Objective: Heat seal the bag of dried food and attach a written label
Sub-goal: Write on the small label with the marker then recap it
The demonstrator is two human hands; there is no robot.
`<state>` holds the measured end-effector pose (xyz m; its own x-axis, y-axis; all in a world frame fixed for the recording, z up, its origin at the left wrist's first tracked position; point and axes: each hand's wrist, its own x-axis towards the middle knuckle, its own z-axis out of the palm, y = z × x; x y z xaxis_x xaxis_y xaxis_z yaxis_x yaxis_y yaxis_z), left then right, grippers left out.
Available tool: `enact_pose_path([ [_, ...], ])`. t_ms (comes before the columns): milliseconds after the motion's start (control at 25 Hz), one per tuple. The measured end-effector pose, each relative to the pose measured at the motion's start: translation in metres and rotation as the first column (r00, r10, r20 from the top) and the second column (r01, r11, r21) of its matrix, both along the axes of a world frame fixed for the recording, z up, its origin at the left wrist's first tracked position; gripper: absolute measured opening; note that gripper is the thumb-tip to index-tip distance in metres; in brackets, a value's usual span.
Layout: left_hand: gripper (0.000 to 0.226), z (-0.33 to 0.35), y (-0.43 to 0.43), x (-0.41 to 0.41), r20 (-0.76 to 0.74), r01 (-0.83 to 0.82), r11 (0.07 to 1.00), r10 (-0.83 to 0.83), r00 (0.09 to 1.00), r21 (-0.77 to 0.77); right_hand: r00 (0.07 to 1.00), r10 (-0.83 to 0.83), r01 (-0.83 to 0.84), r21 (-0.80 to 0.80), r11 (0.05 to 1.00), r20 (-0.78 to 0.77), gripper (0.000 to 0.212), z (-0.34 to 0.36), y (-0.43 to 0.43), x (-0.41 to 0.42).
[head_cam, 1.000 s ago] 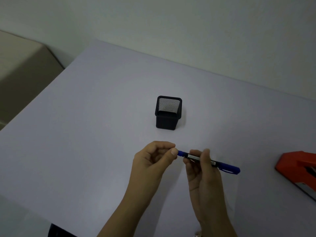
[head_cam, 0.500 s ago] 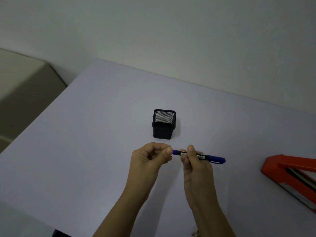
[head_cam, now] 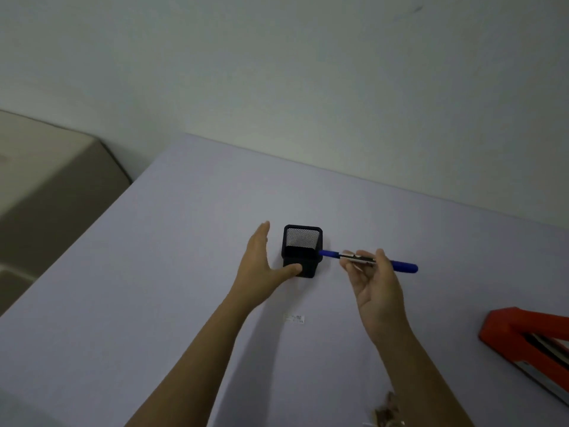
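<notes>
My right hand [head_cam: 374, 283] holds a blue pen [head_cam: 400, 266] level by its middle, with the pen's left end at the right wall of a black mesh pen holder [head_cam: 303, 249]. My left hand [head_cam: 261, 266] is open beside the holder's left side, its thumb touching the holder's lower front. A small white label [head_cam: 294, 318] lies flat on the table between my forearms. The orange heat sealer [head_cam: 529, 340] sits at the right edge. A bit of the bag with dried food [head_cam: 385, 412] shows at the bottom edge.
The pale lilac table [head_cam: 154, 288] ends at a white wall behind. A beige cabinet or box [head_cam: 46, 186] stands off the table's left side.
My left hand let go of the pen's end and moved up, open, to the holder. My right hand carried the pen up and right toward the holder. The view tilted upward.
</notes>
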<state>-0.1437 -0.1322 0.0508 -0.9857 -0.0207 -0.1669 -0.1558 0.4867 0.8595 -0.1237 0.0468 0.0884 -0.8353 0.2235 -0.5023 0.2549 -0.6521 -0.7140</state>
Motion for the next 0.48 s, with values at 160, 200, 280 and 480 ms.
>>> enact_pose_path([
  [160, 0.117, -0.017, 0.001, -0.042, 0.082, 0.283, 0.94, -0.273, 0.959, -0.191, 0.978, 0.209, -0.19, 0.477, 0.858, 0.014, 0.02, -0.017, 0.0, -0.042],
  [200, 0.118, -0.021, 0.002, -0.048, 0.113, 0.337, 0.919, -0.32, 0.941, -0.204, 0.963, 0.269, -0.224, 0.584, 0.781, 0.009, 0.016, -0.023, -0.003, -0.05],
  [280, 0.113, -0.029, 0.002, -0.056, 0.135, 0.389, 0.89, -0.367, 0.921, -0.237, 0.936, 0.351, -0.232, 0.72, 0.654, -0.017, 0.009, -0.032, -0.008, -0.062],
  [480, 0.094, -0.037, -0.001, -0.058, 0.043, 0.336, 0.908, -0.337, 0.941, -0.25, 0.874, 0.447, -0.336, 0.9, 0.278, 0.188, 0.021, -0.056, -0.022, -0.089],
])
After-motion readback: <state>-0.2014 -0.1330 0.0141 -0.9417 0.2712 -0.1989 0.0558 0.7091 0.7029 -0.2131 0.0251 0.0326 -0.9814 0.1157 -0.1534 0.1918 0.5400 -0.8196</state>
